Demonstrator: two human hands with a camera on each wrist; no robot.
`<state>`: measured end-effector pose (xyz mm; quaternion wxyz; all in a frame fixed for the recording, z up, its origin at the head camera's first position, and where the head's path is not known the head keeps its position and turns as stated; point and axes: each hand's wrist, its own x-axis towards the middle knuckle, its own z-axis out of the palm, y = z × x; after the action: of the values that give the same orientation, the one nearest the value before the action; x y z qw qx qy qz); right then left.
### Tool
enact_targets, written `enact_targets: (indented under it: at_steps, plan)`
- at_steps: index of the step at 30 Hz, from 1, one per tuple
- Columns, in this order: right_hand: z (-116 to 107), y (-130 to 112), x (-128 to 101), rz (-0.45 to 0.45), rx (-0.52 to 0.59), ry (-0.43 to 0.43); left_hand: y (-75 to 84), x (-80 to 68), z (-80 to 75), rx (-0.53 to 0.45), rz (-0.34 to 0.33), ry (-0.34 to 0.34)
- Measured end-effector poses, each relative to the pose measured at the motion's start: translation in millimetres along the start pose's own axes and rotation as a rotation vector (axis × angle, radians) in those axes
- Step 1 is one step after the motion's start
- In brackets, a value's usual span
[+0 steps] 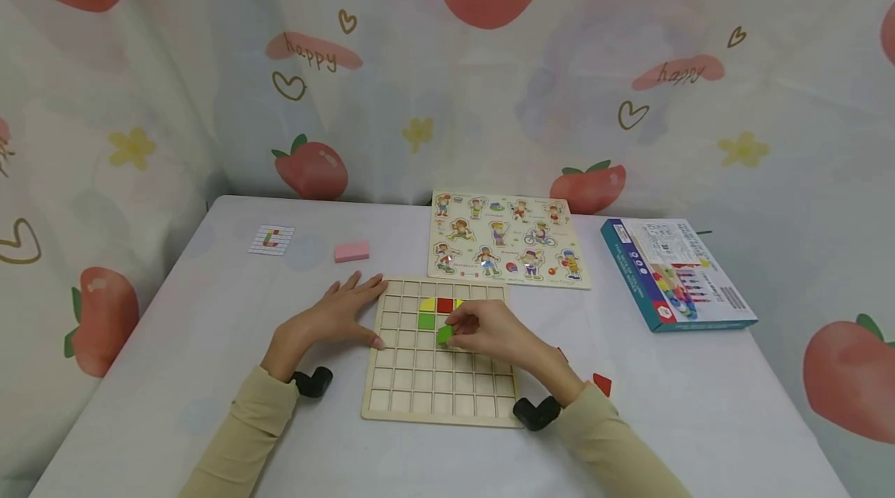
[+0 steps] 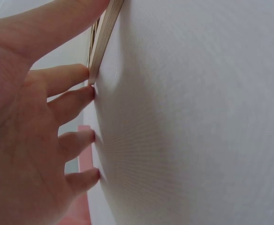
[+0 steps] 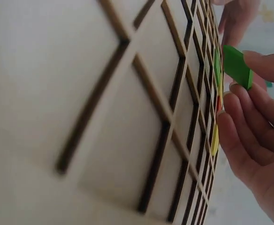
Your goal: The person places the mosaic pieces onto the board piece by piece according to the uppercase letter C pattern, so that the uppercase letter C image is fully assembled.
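A wooden grid board (image 1: 412,403) lies on the table, with yellow, red and green pieces set in its upper squares. Between thumb and fingers my right hand (image 1: 496,333) pinches a green square tile (image 1: 444,336), held tilted just over the board; the tile (image 3: 237,66) shows apart from the grid in the right wrist view. My left hand (image 1: 339,315) has its fingers spread, the thumb on the board's left edge and the other fingertips near its upper corner and on the cloth. On the board sit a green tile (image 1: 426,321), a red tile (image 1: 444,305) and a yellow piece (image 1: 427,304).
Behind the board lie a pink block (image 1: 352,252) and a pattern card (image 1: 271,240). A picture puzzle board (image 1: 509,238) touches or nearly touches the grid's far edge. A flat box (image 1: 678,273) stands at the right. Beside my right wrist lies a red piece (image 1: 602,384).
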<state>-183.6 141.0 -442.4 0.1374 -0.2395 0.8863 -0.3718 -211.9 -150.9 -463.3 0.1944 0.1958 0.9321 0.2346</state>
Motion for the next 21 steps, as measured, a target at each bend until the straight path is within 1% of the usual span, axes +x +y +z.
enact_targets:
  at_steps: [6, 11, 16, 21]
  plan:
    - [8.1, -8.1, 11.2, -0.036, -0.063, -0.015, -0.2, 0.9, 0.3, 0.002, -0.002, -0.004]
    - [12.9, -10.8, 18.8, -0.05, -0.084, -0.034, -0.7, 1.2, 0.1, -0.001, -0.004, -0.007]
    - [16.0, -11.9, 23.2, -0.064, -0.103, -0.069, -1.3, 0.9, 0.0, -0.007, -0.006, -0.008]
    - [18.9, -12.8, 24.5, -0.065, -0.132, -0.082, -1.2, 0.7, 0.5, -0.01, -0.002, -0.003]
